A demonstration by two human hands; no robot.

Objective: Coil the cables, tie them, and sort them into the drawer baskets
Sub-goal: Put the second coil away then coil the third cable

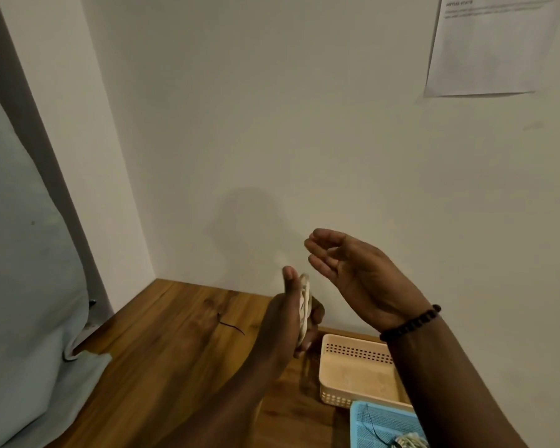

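Coiled white cable (305,307) stands upright in the left hand (288,321), thumb and curled fingers as its grip, above the wooden desk (175,350), while the right hand (346,270), loosely curled, holds nothing just beside it, over the cream basket (356,370).

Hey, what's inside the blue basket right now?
The blue basket holds a thin dark cord and part of a pale bundle at the frame's bottom edge. The right forearm and the frame edge hide the rest of its inside.
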